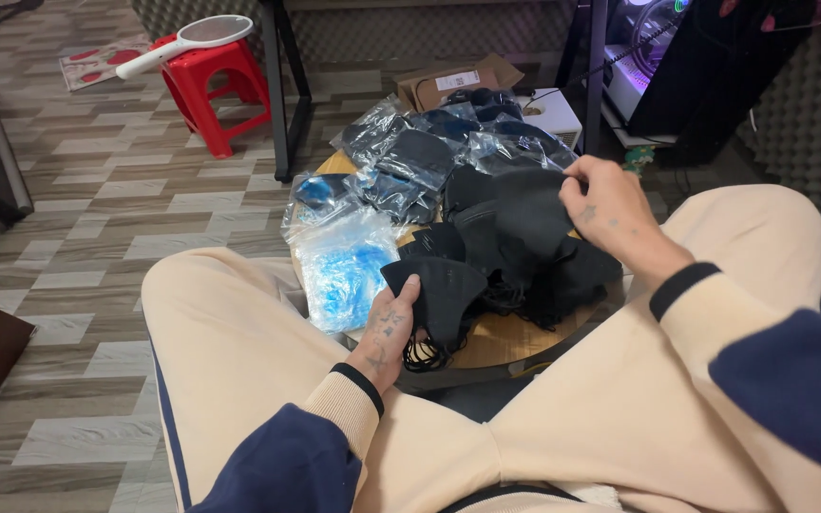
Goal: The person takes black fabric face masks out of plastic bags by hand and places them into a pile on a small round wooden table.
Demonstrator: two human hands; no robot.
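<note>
The left hand (384, 334) pinches a black folded fabric face mask (439, 294) between thumb and fingers at the near edge of the round wooden counter (505, 340). The right hand (615, 217), fingers pressed together, plucks at the pile of loose black masks (515, 237) beside clear plastic packets (344, 266).

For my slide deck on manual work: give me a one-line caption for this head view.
Seated person's left hand holds a black face mask while the right hand picks at a black mask pile.
</note>
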